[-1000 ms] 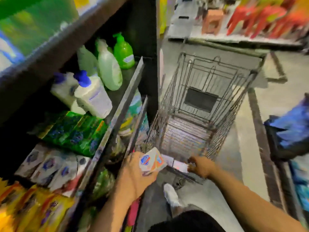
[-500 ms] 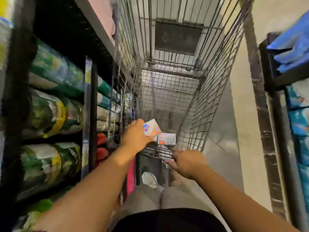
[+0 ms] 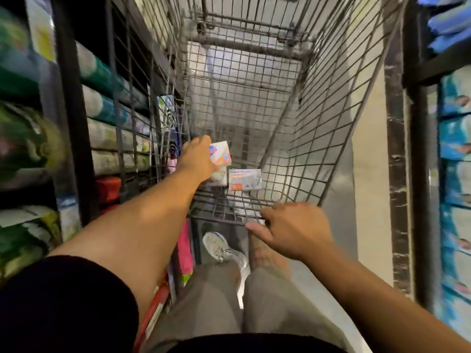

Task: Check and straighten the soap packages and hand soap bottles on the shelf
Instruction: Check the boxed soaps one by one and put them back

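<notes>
As the left arm stretches straight forward into a wire shopping cart, the person's left hand grips a white soap box, the fingers wrapped round its far side and the back of the hand turned to the camera. The box carries a round blue emblem and an orange patch; the lettering is too blurred to read. Just right of that hand and slightly nearer the person, a second soap box lies flat in the cart's near end, with a line of blue writing along its top edge, illegible here, and an orange square at its lower left corner. A pale shape under the left hand may be a third box. The right hand rests on the cart's near rim, fingers curled over the wire and thumb pointing left. Left of the left arm stand shelves of green wrapped packs; beyond the right arm, blue packs.
</notes>
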The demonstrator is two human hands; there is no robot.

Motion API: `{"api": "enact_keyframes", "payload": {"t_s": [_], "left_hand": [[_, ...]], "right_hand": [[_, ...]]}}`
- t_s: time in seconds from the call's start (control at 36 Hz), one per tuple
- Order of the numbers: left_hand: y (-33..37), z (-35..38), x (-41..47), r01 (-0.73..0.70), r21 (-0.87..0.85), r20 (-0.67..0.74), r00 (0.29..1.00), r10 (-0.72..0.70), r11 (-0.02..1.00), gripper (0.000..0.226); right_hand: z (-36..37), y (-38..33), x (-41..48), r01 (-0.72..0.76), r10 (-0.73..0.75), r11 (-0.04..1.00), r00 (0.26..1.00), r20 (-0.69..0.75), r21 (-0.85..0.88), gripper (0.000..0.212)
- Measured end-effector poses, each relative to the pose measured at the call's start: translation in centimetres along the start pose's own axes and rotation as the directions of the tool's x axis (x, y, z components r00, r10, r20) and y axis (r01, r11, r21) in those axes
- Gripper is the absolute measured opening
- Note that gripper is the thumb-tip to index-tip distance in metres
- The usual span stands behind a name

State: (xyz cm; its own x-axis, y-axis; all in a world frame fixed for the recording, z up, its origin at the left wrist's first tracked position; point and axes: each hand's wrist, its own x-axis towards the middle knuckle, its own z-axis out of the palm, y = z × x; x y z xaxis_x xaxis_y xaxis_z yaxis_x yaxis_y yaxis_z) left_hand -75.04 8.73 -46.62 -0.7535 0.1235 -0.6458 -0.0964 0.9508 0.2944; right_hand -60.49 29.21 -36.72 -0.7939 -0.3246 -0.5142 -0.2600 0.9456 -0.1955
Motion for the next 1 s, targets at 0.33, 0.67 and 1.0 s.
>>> {"api": "enact_keyframes", "payload": {"t_s": [0.33,0.67,1.0], "left_hand": [[-0.6,-0.1,4.0,-0.066,0.073,0.034,0.997,0.063,0.995,0.074],[-2.0,1.2,3.7,0.027,0.076,0.329,0.943,-0.05,0.997,0.105],[-0.6,-3.4,-6.9,-0.037,0.238,0.454,0.888,-0.078,0.971,0.041]], "right_hand": [[0.1,0.4,0.5,-0.037,0.038,0.999,0.999,-0.021,0.028,0.084],[0.0,0.5,0.5,-0.027,0.027,1.0,0.998,-0.063,0.003,0.087],[-1.7,0.5,0.5,-0.048,0.051,0.997,0.998,0.046,-0.059,0.08]]}}
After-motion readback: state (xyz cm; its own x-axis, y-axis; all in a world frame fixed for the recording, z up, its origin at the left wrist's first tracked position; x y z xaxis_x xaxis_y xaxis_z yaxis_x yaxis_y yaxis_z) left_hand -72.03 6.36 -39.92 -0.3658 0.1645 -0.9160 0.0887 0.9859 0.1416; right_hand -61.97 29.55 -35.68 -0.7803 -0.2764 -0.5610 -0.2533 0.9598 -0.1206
